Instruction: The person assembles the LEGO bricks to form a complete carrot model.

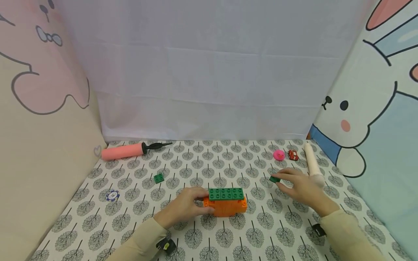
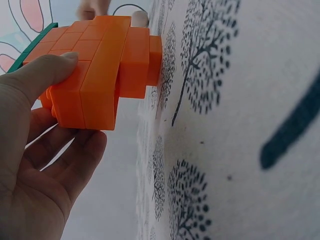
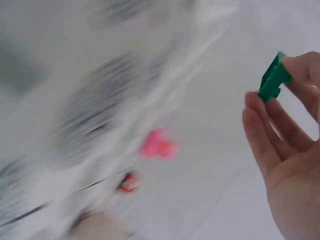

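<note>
An assembly of orange toy bricks (image 1: 224, 209) with a row of green bricks (image 1: 226, 194) along its top is in front of me. My left hand (image 1: 187, 204) grips its left end, and in the left wrist view the thumb lies along the orange side with fingers curled underneath. To the right, my right hand (image 1: 295, 185) pinches a small green brick (image 3: 273, 79) between thumb and fingertips, its studs showing in the right wrist view. Another green brick (image 1: 159, 178) lies on the tree-patterned cloth (image 1: 196, 239), left of the assembly.
A pink air pump (image 1: 125, 151) with a black nozzle lies at the back left, and a blue-and-white poker chip (image 1: 112, 195) nearer. At the back right are a pink rubber duck (image 1: 279, 155), a red toy car (image 1: 293, 155) and a pale stick with a rounded end (image 1: 312, 163).
</note>
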Available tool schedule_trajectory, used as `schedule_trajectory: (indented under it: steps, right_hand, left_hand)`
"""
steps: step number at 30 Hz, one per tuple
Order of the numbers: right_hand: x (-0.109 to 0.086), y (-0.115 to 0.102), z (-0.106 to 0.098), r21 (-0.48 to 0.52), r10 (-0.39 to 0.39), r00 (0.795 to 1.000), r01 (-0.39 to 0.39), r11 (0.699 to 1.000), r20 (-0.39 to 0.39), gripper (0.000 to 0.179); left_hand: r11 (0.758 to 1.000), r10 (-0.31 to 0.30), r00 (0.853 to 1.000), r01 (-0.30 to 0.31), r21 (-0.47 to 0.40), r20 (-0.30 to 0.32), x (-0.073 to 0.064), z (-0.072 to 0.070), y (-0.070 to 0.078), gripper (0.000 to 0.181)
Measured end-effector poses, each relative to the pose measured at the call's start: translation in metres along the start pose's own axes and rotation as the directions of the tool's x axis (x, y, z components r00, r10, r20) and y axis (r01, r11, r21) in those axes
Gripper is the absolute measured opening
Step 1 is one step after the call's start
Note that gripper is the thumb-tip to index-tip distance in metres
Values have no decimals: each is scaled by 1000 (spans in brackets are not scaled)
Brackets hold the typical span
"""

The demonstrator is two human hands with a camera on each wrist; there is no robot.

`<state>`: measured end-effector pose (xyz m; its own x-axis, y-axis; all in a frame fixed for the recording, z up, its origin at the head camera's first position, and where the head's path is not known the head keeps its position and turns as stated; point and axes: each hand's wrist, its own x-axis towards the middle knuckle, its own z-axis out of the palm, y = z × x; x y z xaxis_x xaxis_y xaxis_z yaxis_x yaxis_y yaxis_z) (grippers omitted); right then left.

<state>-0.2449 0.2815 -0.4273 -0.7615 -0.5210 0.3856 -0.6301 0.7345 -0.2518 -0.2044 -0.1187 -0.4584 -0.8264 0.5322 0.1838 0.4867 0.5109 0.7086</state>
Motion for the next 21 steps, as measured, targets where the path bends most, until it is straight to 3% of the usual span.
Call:
schedule_trajectory:
  steps: [3, 7, 10, 13, 21]
  right_hand:
    - [13, -22, -3, 52, -184, 980, 188, 981, -72, 40]
    - [25, -48, -7, 156, -362, 925, 376, 913, -113, 39]
    - [31, -61, -7, 205, -449, 885, 466, 861, -126, 34]
    - [35, -67, -4, 225, -489, 862, 506, 832, -130, 28]
    - [38, -71, 1, 265, -476, 877, 475, 839, -67, 31]
  left_hand:
    - [1000, 5, 1000, -5, -5, -2, 0, 0, 1, 35]
    - [1000, 8, 1000, -8, 3, -9, 1, -1, 2, 36]
    - [1000, -1, 1000, 1, 7, -6, 1, -1, 2, 37]
    - [1000, -12, 1000, 12, -1, 2, 0, -1, 2, 36]
    - [1000, -24, 1000, 24, -19, 12, -1, -1, 2, 38]
